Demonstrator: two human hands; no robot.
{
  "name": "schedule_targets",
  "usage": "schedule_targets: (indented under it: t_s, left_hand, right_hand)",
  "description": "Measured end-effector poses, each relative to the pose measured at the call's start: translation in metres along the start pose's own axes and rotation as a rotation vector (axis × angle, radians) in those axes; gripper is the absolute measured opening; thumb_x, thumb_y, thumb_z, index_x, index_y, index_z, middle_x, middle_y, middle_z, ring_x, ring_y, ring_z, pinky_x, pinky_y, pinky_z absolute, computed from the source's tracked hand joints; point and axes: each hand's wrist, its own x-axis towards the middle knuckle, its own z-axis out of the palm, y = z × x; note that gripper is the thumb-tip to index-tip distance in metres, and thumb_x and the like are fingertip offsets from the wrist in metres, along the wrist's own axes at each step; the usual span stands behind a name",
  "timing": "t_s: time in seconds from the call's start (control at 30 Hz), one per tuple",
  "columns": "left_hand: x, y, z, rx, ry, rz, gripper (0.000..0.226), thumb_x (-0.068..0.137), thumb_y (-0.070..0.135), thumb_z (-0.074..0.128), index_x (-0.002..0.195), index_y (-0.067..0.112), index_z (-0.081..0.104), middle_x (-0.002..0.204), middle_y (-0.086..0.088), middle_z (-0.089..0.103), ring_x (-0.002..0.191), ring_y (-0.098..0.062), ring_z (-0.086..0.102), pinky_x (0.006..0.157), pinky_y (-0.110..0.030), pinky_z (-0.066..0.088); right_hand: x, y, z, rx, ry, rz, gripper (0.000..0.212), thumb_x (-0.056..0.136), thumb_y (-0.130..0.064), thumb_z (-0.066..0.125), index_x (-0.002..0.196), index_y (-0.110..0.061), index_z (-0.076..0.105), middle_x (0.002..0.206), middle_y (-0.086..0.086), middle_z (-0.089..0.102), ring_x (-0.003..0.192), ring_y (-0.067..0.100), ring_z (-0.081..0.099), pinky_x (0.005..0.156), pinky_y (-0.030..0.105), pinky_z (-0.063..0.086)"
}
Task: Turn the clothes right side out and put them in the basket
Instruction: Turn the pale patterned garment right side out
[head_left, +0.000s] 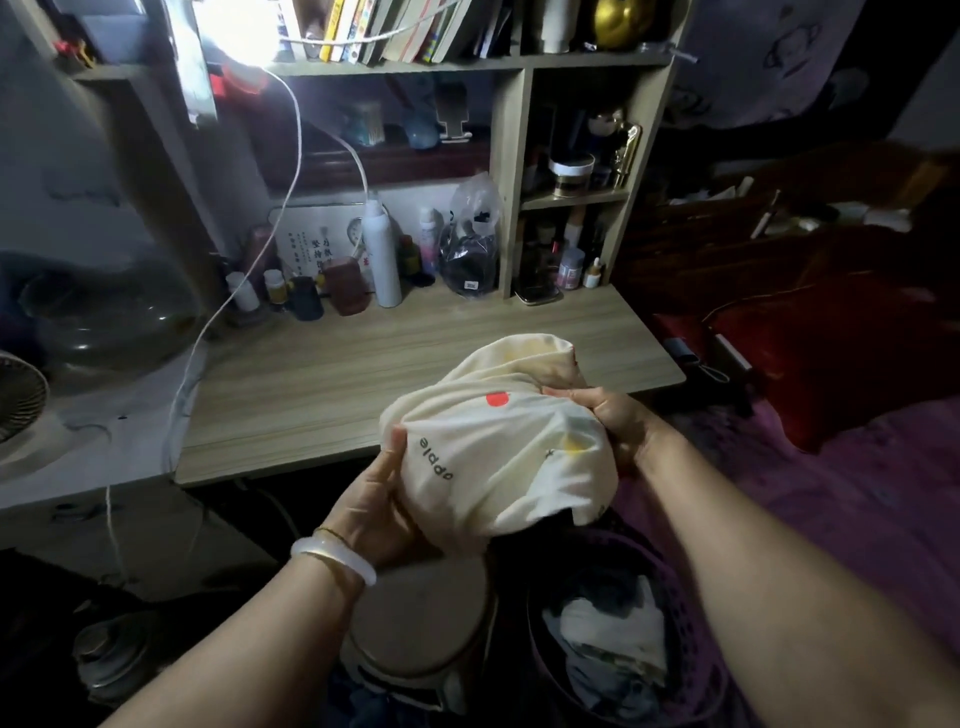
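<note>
A cream garment (498, 441) with a red dot, a yellow spot and the printed word "apple" is bunched in the air in front of the desk edge. My left hand (374, 506) grips its lower left side from below, thumb on the cloth. My right hand (613, 415) grips its right side, fingers curled into the folds. Directly below, a purple perforated basket (696, 644) stands on the floor and holds several crumpled clothes (608, 644).
A wooden desk (363, 364) runs ahead, with bottles, jars and a plastic bag along its back under shelves. A round stool (421, 618) sits left of the basket. A bed with a purple cover (831, 483) lies at right. White cables (223, 312) hang at left.
</note>
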Motion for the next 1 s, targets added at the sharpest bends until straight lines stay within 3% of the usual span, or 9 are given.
schedule_targets:
  t_s: [0.1, 0.23, 0.37, 0.43, 0.53, 0.63, 0.7, 0.83, 1.0]
  left_hand:
    - [0.008, -0.002, 0.014, 0.017, -0.050, -0.011, 0.045, 0.082, 0.040, 0.067, 0.118, 0.012, 0.068, 0.116, -0.015, 0.069, 0.105, -0.031, 0.068, 0.081, -0.047, 0.056]
    - [0.023, -0.013, 0.029, 0.090, -0.022, -0.048, 0.044, 0.080, 0.026, 0.065, 0.121, 0.011, 0.063, 0.104, -0.015, 0.072, 0.093, -0.030, 0.070, 0.076, -0.042, 0.058]
    - [0.038, -0.038, 0.043, 0.147, 0.022, -0.131, 0.042, 0.091, 0.023, 0.057, 0.130, 0.007, 0.057, 0.124, -0.019, 0.062, 0.117, -0.035, 0.058, 0.101, -0.052, 0.044]
    - [0.049, -0.051, 0.048, 0.174, 0.032, -0.135, 0.039, 0.092, 0.020, 0.058, 0.129, 0.009, 0.058, 0.128, -0.018, 0.061, 0.120, -0.034, 0.057, 0.106, -0.054, 0.041]
    - [0.067, -0.067, 0.049, 0.192, 0.046, -0.177, 0.034, 0.093, 0.017, 0.058, 0.126, 0.009, 0.061, 0.128, -0.017, 0.062, 0.118, -0.033, 0.058, 0.105, -0.052, 0.042]
    - [0.081, -0.087, 0.051, 0.207, 0.051, -0.235, 0.030, 0.096, 0.015, 0.052, 0.124, 0.015, 0.062, 0.126, -0.012, 0.063, 0.114, -0.029, 0.061, 0.093, -0.045, 0.050]
    - [0.089, -0.102, 0.052, 0.183, 0.040, -0.273, 0.033, 0.099, 0.015, 0.047, 0.129, 0.021, 0.058, 0.129, -0.008, 0.061, 0.116, -0.026, 0.059, 0.089, -0.042, 0.051]
    - [0.110, -0.130, 0.054, 0.185, 0.023, -0.324, 0.036, 0.100, 0.016, 0.045, 0.134, 0.023, 0.053, 0.134, -0.011, 0.057, 0.123, -0.030, 0.054, 0.106, -0.048, 0.042]
    - [0.152, -0.170, 0.055, 0.297, 0.060, -0.359, 0.032, 0.096, 0.018, 0.054, 0.127, 0.013, 0.058, 0.124, -0.011, 0.064, 0.109, -0.026, 0.062, 0.080, -0.039, 0.052]
  right_hand:
    - [-0.005, 0.006, -0.017, -0.057, 0.091, 0.042, 0.030, 0.076, -0.021, 0.071, 0.101, -0.007, 0.075, 0.098, 0.013, 0.074, 0.088, 0.026, 0.072, 0.073, 0.035, 0.059]
    - [-0.015, 0.020, -0.041, -0.064, 0.264, 0.101, 0.024, 0.074, -0.028, 0.072, 0.086, -0.008, 0.079, 0.090, 0.011, 0.076, 0.080, 0.023, 0.073, 0.071, 0.034, 0.060]
    - [-0.030, 0.040, -0.061, -0.060, 0.494, 0.074, 0.038, 0.090, -0.023, 0.065, 0.118, 0.002, 0.065, 0.113, 0.018, 0.069, 0.105, 0.032, 0.065, 0.098, 0.045, 0.050]
    - [-0.042, 0.053, -0.071, -0.026, 0.610, 0.010, 0.039, 0.090, -0.022, 0.066, 0.120, 0.003, 0.063, 0.120, 0.020, 0.066, 0.115, 0.034, 0.061, 0.104, 0.047, 0.046]
    - [-0.057, 0.070, -0.087, 0.011, 0.762, -0.096, 0.033, 0.087, -0.018, 0.070, 0.112, 0.003, 0.064, 0.118, 0.023, 0.067, 0.107, 0.034, 0.065, 0.095, 0.048, 0.052]
    - [-0.068, 0.091, -0.103, 0.075, 0.868, -0.165, 0.038, 0.086, -0.014, 0.071, 0.117, 0.001, 0.054, 0.121, 0.015, 0.065, 0.099, 0.025, 0.066, 0.074, 0.036, 0.058]
    - [-0.074, 0.105, -0.118, 0.103, 0.897, -0.164, 0.031, 0.087, -0.013, 0.069, 0.114, -0.003, 0.057, 0.123, 0.013, 0.064, 0.101, 0.023, 0.066, 0.079, 0.035, 0.057]
    - [-0.084, 0.129, -0.149, 0.121, 0.947, -0.133, 0.041, 0.088, -0.015, 0.069, 0.125, -0.003, 0.059, 0.119, 0.015, 0.067, 0.103, 0.027, 0.066, 0.091, 0.041, 0.053]
    - [-0.079, 0.159, -0.202, 0.150, 1.001, -0.087, 0.049, 0.086, -0.018, 0.071, 0.131, -0.007, 0.055, 0.121, 0.013, 0.066, 0.098, 0.025, 0.066, 0.081, 0.037, 0.055]
